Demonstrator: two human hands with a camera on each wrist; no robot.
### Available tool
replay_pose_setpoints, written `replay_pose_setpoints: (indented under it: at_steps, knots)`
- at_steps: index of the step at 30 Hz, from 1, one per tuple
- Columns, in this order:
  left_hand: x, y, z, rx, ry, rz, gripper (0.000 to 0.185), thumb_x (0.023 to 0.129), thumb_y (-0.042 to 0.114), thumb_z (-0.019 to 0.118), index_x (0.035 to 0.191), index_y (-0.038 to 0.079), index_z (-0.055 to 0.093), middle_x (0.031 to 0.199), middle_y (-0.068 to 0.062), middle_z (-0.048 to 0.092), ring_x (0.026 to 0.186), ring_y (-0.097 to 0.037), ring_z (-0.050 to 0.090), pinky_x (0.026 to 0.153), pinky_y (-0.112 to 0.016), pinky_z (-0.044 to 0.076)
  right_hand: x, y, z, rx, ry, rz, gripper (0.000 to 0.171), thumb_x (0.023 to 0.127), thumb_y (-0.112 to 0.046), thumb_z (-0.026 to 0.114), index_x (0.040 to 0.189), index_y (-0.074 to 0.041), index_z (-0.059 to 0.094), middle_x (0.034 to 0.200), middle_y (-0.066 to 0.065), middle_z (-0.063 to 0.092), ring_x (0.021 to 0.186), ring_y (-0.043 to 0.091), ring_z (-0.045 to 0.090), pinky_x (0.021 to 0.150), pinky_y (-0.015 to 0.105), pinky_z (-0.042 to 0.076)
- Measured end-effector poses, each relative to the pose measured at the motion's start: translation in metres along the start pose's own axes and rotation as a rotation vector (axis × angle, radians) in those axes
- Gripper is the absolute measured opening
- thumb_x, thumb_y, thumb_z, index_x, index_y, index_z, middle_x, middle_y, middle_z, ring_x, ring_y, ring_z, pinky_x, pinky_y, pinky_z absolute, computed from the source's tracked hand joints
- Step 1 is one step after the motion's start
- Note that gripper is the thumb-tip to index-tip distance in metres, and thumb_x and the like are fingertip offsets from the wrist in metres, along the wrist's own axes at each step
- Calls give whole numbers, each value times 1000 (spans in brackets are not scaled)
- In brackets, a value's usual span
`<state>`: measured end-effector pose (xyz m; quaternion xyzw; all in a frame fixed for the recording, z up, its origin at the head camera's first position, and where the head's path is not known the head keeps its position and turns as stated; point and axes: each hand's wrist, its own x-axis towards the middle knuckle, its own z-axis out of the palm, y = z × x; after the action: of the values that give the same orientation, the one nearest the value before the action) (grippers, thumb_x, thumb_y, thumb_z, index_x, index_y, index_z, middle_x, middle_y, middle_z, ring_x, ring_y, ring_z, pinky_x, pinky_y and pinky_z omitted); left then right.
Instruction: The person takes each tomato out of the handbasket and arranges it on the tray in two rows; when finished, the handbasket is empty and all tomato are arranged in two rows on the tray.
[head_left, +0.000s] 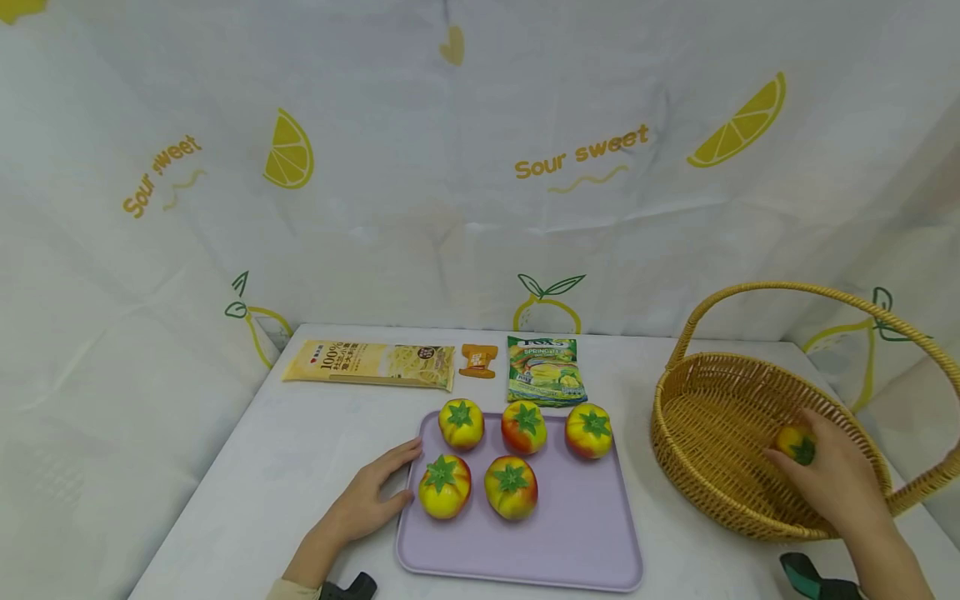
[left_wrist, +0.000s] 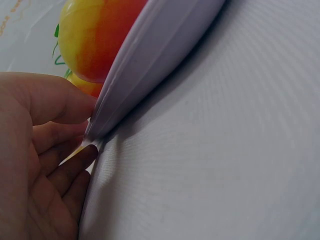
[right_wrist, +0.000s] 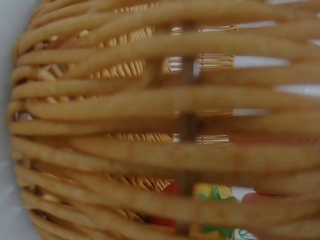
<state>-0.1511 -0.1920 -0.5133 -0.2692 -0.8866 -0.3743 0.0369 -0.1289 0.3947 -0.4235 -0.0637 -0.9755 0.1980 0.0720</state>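
My left hand [head_left: 367, 502] touches the left edge of a lilac tray [head_left: 558, 542], thumb and fingertips set apart along its rim. The left wrist view shows the thumb against the tray's rim [left_wrist: 112, 95]. Several yellow-red toy tomatoes [head_left: 512, 487] with green star-shaped tops sit on the tray in two rows. Inside a wicker basket [head_left: 697, 492] at the right, my right hand [head_left: 836, 471] holds another toy tomato [head_left: 795, 442] between thumb and fingers. Basket weave [right_wrist: 125, 105] fills the right wrist view and mostly hides that hand; a green top [right_wrist: 217, 200] shows through a gap.
Behind the tray lie a long yellow noodle packet [head_left: 371, 364], a small orange wrapped piece [head_left: 478, 361] and a green candy bag [head_left: 546, 371]. The basket's tall handle [head_left: 795, 287] arches over it. A lemon-printed cloth [head_left: 420, 208] hangs behind the white table [head_left: 247, 500].
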Motion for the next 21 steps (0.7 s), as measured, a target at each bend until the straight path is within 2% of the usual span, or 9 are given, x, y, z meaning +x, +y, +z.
replay_pose_setpoints:
  at_steps: [10, 17, 21]
  knots:
    - [0, -2, 0, 6, -12, -3, 52, 87, 23, 63, 137, 14, 51, 146, -3, 45, 134, -26, 43, 110, -43, 39, 12, 12, 5, -46, -44, 16, 86, 80, -18, 71, 135, 25, 20, 126, 49, 29, 110, 62, 30, 88, 72, 31]
    - [1, 0, 0, -13, -13, -6, 52, 86, 24, 64, 136, 14, 51, 146, -1, 45, 134, -26, 43, 110, -46, 37, 10, 13, 5, -72, -77, 57, 82, 77, -7, 68, 134, 26, 19, 129, 48, 23, 114, 64, 23, 97, 73, 21]
    - [1, 2, -1, -16, -11, -5, 52, 86, 24, 63, 136, 13, 52, 146, -2, 45, 134, -26, 43, 110, -47, 37, 8, 10, 4, -93, -103, 100, 79, 77, -3, 66, 133, 26, 19, 128, 47, 22, 113, 64, 22, 95, 72, 24]
